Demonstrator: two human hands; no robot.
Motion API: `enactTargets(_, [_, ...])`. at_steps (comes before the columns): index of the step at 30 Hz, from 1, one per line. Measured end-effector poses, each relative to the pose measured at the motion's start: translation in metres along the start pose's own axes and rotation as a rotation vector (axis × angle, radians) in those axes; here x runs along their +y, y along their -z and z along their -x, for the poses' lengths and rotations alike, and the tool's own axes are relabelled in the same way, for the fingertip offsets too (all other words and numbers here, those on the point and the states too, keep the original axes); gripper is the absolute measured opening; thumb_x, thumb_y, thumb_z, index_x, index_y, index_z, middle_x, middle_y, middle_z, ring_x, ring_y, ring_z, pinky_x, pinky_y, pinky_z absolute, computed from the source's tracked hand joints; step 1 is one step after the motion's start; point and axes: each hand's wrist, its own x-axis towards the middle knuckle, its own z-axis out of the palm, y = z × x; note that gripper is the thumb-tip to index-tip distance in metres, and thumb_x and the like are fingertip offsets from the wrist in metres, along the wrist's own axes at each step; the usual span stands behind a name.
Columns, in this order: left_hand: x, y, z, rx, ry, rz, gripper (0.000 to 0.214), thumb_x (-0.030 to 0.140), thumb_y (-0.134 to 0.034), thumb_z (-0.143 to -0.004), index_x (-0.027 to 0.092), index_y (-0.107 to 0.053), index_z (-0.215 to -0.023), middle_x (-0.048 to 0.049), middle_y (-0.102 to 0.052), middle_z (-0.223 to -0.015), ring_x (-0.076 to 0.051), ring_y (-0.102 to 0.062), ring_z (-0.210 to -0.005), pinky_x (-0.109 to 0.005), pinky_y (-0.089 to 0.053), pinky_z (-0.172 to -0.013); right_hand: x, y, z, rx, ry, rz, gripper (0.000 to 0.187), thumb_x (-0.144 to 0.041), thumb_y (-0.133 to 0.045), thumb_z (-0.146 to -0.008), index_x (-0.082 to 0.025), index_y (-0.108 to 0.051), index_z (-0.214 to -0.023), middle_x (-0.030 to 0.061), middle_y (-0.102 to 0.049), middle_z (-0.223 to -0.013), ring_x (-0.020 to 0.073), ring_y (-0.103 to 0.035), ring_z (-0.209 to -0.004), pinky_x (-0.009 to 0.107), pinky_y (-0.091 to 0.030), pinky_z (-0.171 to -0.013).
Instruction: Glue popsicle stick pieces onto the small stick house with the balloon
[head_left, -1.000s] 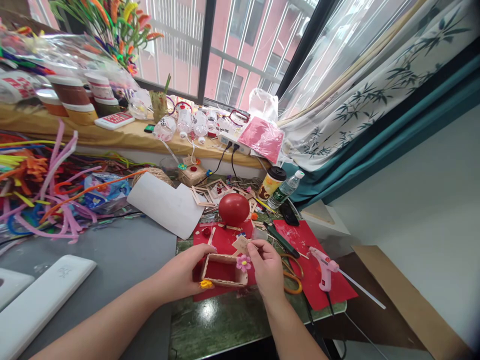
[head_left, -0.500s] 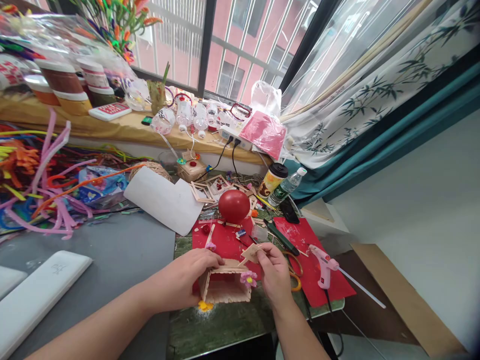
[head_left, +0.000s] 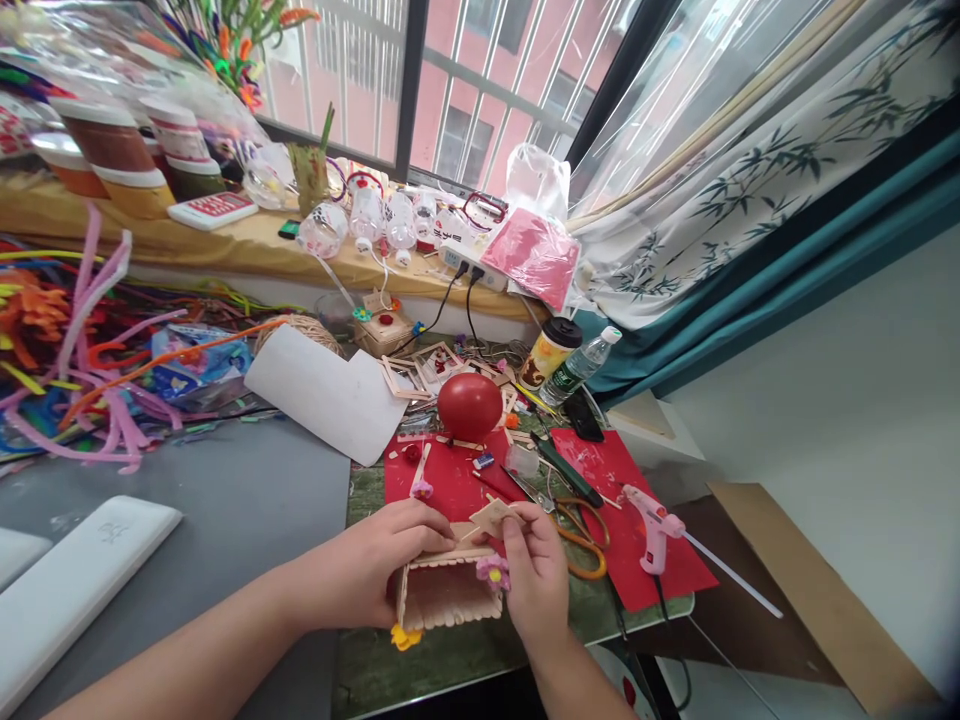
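Box [head_left: 448, 598] of pale wooden craft sticks sits tilted at the near edge of the green marbled table [head_left: 427, 682], its open side facing near and its rim scalloped by rounded stick ends. The left hand [head_left: 397, 552] is partly closed over its far left edge, fingers bent and gripping the wood. A fuzzy pink flower [head_left: 494, 572] is at the box's right corner, a yellow one [head_left: 406, 637] at its lower left. The right hand [head_left: 538, 570] pinches a small flat wooden piece [head_left: 491, 517] between thumb and fingers, just above the far right edge; whether it touches the box, I cannot tell. Farther off, a smooth, round red balloon [head_left: 469, 405] stands by a flat red sheet [head_left: 450, 472]. Scissors [head_left: 587, 575] with looped orange handles lie right of the right hand.
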Motion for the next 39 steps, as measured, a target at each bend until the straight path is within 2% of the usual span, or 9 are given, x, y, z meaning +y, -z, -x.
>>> enactTargets(5, [0.003, -0.001, 0.001, -0.029, 0.007, 0.051, 0.064, 0.027, -0.081, -0.087, 0.030, -0.053, -0.145, -0.0122, -0.063, -0.150, -0.030, -0.065, -0.132, -0.043, -0.052, -0.112, -0.003, 0.004, 0.002, -0.005, 0.070, -0.037, 0.024, -0.050, -0.069, -0.100, -0.026, -0.068, -0.101, 0.0045, -0.076, -0.086, 0.0211, -0.075, -0.076, 0.036, -0.063, -0.073])
enactTargets(8, [0.000, -0.001, 0.002, -0.028, 0.006, 0.047, 0.074, 0.030, -0.082, -0.086, 0.029, -0.048, -0.152, -0.0141, -0.066, -0.147, -0.032, -0.068, -0.127, -0.042, -0.055, -0.107, -0.007, 0.006, -0.001, 0.074, 0.074, -0.059, 0.026, -0.049, -0.074, -0.097, -0.024, -0.069, -0.098, 0.0037, -0.075, -0.087, 0.0196, -0.073, -0.077, 0.034, -0.062, -0.074])
enactTargets(11, [-0.004, -0.001, 0.002, -0.033, 0.004, 0.065, 0.081, 0.026, -0.084, -0.081, 0.028, -0.048, -0.153, -0.0145, -0.064, -0.149, -0.033, -0.067, -0.129, -0.042, -0.055, -0.109, -0.009, -0.004, 0.000, 0.188, -0.020, -0.172, 0.031, -0.052, -0.077, -0.093, -0.022, -0.067, -0.097, -0.0005, -0.071, -0.081, 0.0148, -0.067, -0.068, 0.026, -0.056, -0.065])
enactTargets(16, [-0.006, 0.004, 0.001, -0.137, -0.010, 0.149, 0.116, 0.024, -0.094, -0.066, 0.033, -0.036, -0.166, -0.0135, -0.055, -0.159, -0.038, -0.058, -0.141, -0.047, -0.050, -0.117, -0.013, -0.030, 0.006, 0.274, -0.228, -0.376, 0.034, -0.053, -0.078, -0.090, -0.024, -0.063, -0.097, -0.0046, -0.067, -0.067, 0.0097, -0.056, -0.048, 0.018, -0.041, -0.045])
enactTargets(24, [-0.016, 0.003, 0.005, -0.173, 0.005, 0.131, 0.130, 0.033, -0.099, -0.060, 0.034, -0.029, -0.170, -0.0153, -0.044, -0.167, -0.043, -0.047, -0.149, -0.053, -0.045, -0.120, -0.018, -0.038, -0.010, 0.165, -0.265, -0.392, 0.038, -0.055, -0.081, -0.086, -0.024, -0.062, -0.096, -0.0036, -0.069, -0.069, 0.0136, -0.065, -0.054, 0.021, -0.049, -0.048])
enactTargets(28, [-0.021, 0.002, 0.002, -0.153, -0.062, 0.117, 0.124, 0.035, -0.096, -0.064, 0.033, -0.031, -0.169, -0.0146, -0.047, -0.166, -0.042, -0.048, -0.150, -0.060, -0.038, -0.124, -0.017, -0.041, -0.012, 0.171, -0.290, -0.395, 0.034, -0.050, -0.082, -0.086, -0.024, -0.062, -0.095, -0.0045, -0.067, -0.069, 0.0125, -0.064, -0.056, 0.021, -0.052, -0.052])
enactTargets(31, [-0.020, 0.004, 0.000, -0.135, -0.096, 0.117, 0.117, 0.034, -0.095, -0.068, 0.032, -0.034, -0.168, -0.0150, -0.051, -0.164, -0.040, -0.052, -0.148, -0.057, -0.041, -0.123, -0.012, -0.036, -0.010, 0.136, -0.290, -0.363, 0.031, -0.051, -0.078, -0.091, -0.025, -0.062, -0.096, -0.0045, -0.065, -0.068, 0.0127, -0.064, -0.057, 0.021, -0.051, -0.053])
enactTargets(34, [-0.017, 0.006, 0.000, -0.101, -0.117, 0.104, 0.103, 0.034, -0.091, -0.075, 0.032, -0.040, -0.165, -0.0142, -0.056, -0.160, -0.037, -0.057, -0.144, -0.052, -0.047, -0.120, -0.008, -0.019, -0.011, 0.091, -0.152, -0.207, 0.024, -0.048, -0.073, -0.097, -0.025, -0.065, -0.097, -0.0015, -0.069, -0.077, 0.0143, -0.066, -0.064, 0.024, -0.054, -0.059])
enactTargets(39, [-0.015, 0.005, 0.001, -0.047, -0.179, 0.053, 0.099, 0.028, -0.086, -0.080, 0.030, -0.037, -0.167, -0.0149, -0.056, -0.160, -0.035, -0.062, -0.139, -0.048, -0.053, -0.115, -0.020, 0.023, -0.018, -0.204, 0.386, 0.077, 0.012, -0.025, -0.059, -0.106, -0.026, -0.071, -0.103, 0.0048, -0.070, -0.098, 0.0207, -0.069, -0.093, 0.037, -0.056, -0.085])
